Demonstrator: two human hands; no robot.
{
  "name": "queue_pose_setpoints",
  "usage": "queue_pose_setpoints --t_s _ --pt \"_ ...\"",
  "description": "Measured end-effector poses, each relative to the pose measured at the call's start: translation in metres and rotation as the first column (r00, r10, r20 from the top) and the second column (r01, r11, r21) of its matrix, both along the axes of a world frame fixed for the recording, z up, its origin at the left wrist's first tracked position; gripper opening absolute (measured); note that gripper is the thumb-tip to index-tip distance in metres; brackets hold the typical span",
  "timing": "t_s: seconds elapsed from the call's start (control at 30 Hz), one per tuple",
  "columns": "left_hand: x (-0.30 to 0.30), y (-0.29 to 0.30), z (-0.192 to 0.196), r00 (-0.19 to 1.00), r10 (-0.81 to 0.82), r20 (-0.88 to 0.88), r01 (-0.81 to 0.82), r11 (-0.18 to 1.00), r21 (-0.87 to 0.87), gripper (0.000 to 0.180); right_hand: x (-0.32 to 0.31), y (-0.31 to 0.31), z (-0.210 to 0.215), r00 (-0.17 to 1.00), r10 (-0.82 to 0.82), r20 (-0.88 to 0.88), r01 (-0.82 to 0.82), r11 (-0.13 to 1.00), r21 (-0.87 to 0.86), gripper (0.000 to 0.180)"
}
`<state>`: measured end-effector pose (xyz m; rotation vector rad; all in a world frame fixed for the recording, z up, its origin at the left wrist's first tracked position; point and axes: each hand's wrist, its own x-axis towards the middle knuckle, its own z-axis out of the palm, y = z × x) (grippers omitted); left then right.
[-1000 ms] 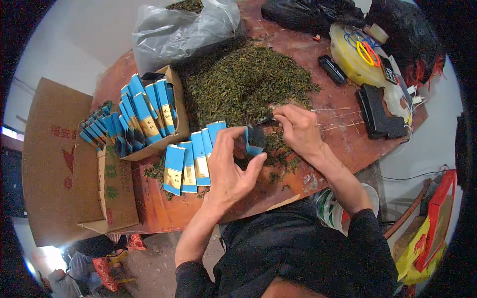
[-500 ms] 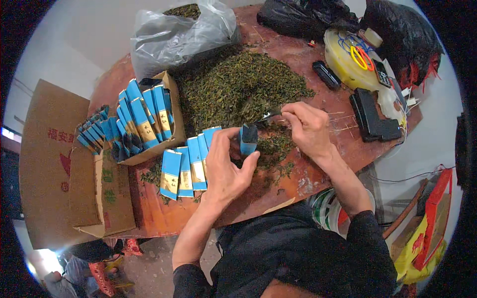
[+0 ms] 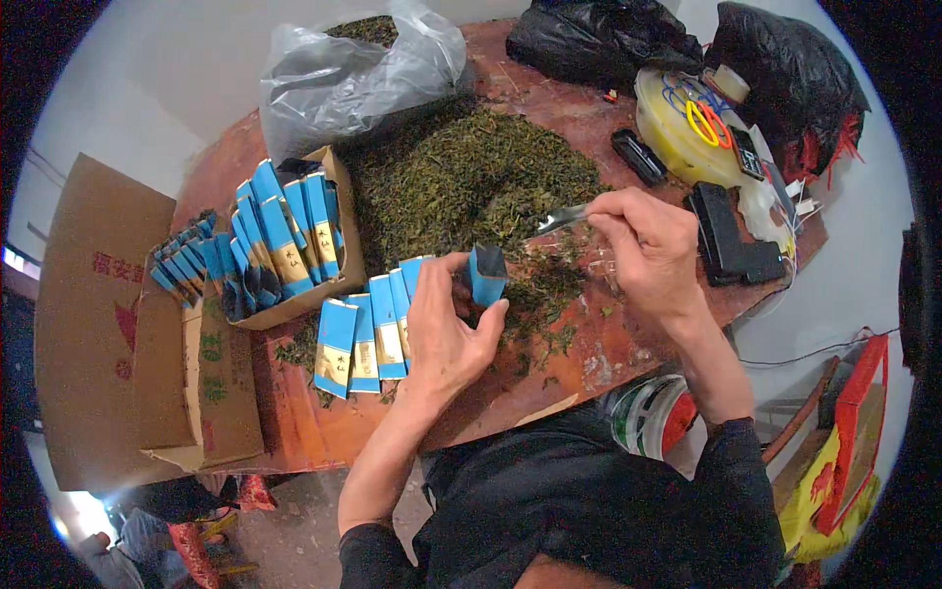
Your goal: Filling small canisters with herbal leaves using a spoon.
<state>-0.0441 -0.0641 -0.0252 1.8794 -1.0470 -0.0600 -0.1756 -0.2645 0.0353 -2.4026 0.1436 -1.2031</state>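
Note:
My left hand [image 3: 446,334] grips a blue paper packet [image 3: 488,280] upright, its dark open mouth facing up. My right hand [image 3: 650,253] pinches the handle of a small metal spoon [image 3: 561,218], which points left toward the packet over loose leaves. Whether any leaf lies in the spoon is too small to tell. A big heap of dried tea leaves [image 3: 481,167] spreads on the table beyond both hands. Beside my left hand, several blue and gold packets [image 3: 337,344] lie overlapping in a row on the tabletop.
At the left, a cardboard box [image 3: 339,196] holds more packets, with a larger carton [image 3: 98,324] beside it. A clear plastic bag [image 3: 363,83] and black bags [image 3: 599,39] stand at the back. On the right of the table [image 3: 599,363] are a yellow lid [image 3: 677,137] and a black device [image 3: 731,240].
My right hand has drawn the spoon back to the right, away from the packet's mouth. My left hand still holds the packet in nearly the same place.

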Motion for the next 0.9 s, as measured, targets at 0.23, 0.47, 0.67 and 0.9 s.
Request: queue_pose_setpoints --t_s 0.23,0.47,0.67,0.9 --pt "0.000 -0.003 0.003 1.000 0.007 -0.023 -0.007 1.000 0.008 0.057 -0.008 0.005 0.024 0.995 0.004 -0.101 -0.010 0.998 -0.057 0.009" --pt "-0.002 -0.006 0.005 1.000 0.022 0.003 -0.022 0.999 0.024 0.057 -0.006 0.005 0.031 0.991 0.056 -0.124 -0.074 0.986 -0.149 0.010" --pt "-0.001 -0.008 0.000 0.999 0.016 0.049 -0.016 1.000 0.004 0.058 -0.003 0.007 0.036 0.981 0.084 -0.177 -0.122 0.968 -0.220 0.011" --pt "-0.001 -0.009 -0.001 0.997 0.005 0.077 -0.005 1.000 -0.010 0.057 0.000 0.007 0.039 0.975 0.100 -0.198 -0.157 0.942 -0.296 0.019"
